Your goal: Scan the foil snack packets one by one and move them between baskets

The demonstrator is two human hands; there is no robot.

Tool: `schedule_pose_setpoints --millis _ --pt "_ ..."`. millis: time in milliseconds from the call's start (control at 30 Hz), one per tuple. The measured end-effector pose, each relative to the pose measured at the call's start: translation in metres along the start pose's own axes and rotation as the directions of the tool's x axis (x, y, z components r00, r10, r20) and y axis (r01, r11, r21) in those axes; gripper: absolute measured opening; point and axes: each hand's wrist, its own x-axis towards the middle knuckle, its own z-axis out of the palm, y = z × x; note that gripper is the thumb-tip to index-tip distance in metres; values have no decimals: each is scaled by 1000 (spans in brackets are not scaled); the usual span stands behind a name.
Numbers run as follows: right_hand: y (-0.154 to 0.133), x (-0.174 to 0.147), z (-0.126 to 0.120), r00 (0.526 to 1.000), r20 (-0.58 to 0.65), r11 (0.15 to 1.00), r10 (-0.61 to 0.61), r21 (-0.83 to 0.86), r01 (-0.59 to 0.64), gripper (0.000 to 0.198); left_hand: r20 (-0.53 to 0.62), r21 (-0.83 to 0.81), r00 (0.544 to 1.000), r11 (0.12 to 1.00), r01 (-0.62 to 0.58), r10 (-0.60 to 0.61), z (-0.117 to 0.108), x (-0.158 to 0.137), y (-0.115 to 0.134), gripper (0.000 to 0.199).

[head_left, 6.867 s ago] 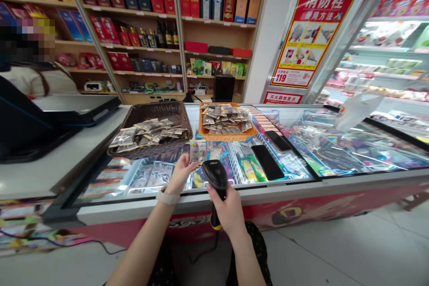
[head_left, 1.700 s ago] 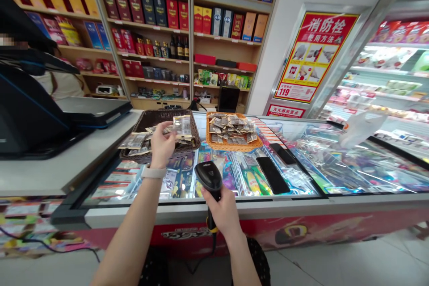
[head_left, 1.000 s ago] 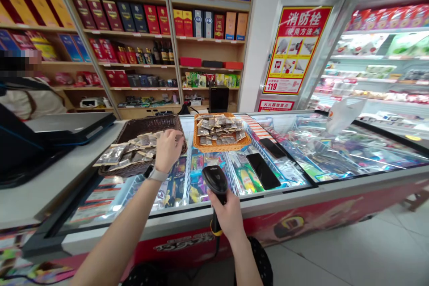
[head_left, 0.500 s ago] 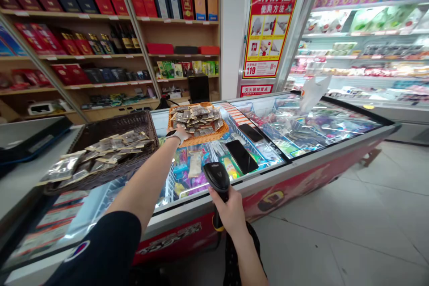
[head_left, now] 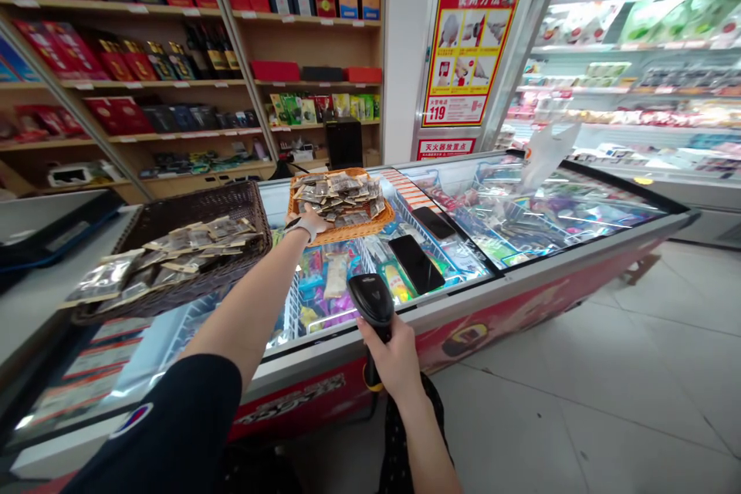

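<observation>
My left hand (head_left: 311, 222) reaches out to the near left side of an orange wicker basket (head_left: 362, 230). Its fingers are stretched over the rim beside small clear packets (head_left: 341, 189) heaped inside; I see nothing held in it, though the fingertips are partly hard to make out. A light-coloured band circles that wrist. Lower down, my right hand (head_left: 397, 355) is wrapped round the handle of a black barcode scanner (head_left: 370, 297), its head pointing up and forward. Left of my left arm, a dark brown wicker basket (head_left: 208, 266) holds similar packets (head_left: 185, 247).
Two black phones (head_left: 415, 264) lie on the glass top of a chest freezer (head_left: 492, 297). A white plastic bag (head_left: 547, 158) stands farther right. Behind are shelves (head_left: 312, 85) of boxes and bottles, a black screen (head_left: 343, 143) and a lit fridge (head_left: 637, 85).
The view has tilted and shifted slightly. Both hands keep about the same places: the left at the orange basket's rim, the right round the barcode scanner. The baskets and phones have not visibly moved.
</observation>
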Motion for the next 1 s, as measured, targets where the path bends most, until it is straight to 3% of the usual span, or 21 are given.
schedule_pose_setpoints --millis 100,200,300,400,533,600,700,800,1000 --pt "0 0 2 1000 5 1000 -10 -1 10 45 -6 -22 1000 1000 -3 3 -5 3 -3 75" --pt "-1 -1 3 1000 12 1000 -21 -7 21 45 -47 -225 998 973 -56 47 -8 7 -10 34" --pt "-3 -2 5 1000 18 1000 -18 -8 18 45 -88 -348 995 934 -74 46 -12 6 -16 16" --pt "-6 -4 7 1000 28 1000 -10 -6 10 45 -151 -567 988 817 -105 22 -20 -5 -21 19" --pt "-11 -8 12 999 35 1000 -17 -2 17 43 -250 -855 967 459 -240 39 -27 -46 -33 12" --pt "-14 -10 16 999 46 1000 -28 -2 29 42 -326 -870 943 367 -329 74 -24 -76 -43 11" --pt "-19 -14 23 996 77 999 -54 -3 54 39 -400 -851 913 340 -401 78 -4 -124 -61 18" --pt "-21 -19 31 991 117 997 -70 -10 72 38 -383 -874 924 322 -365 9 25 -163 -78 21" --pt "-17 -27 41 983 175 997 -51 -51 61 38 -292 -940 953 207 -270 -83 69 -186 -95 29"
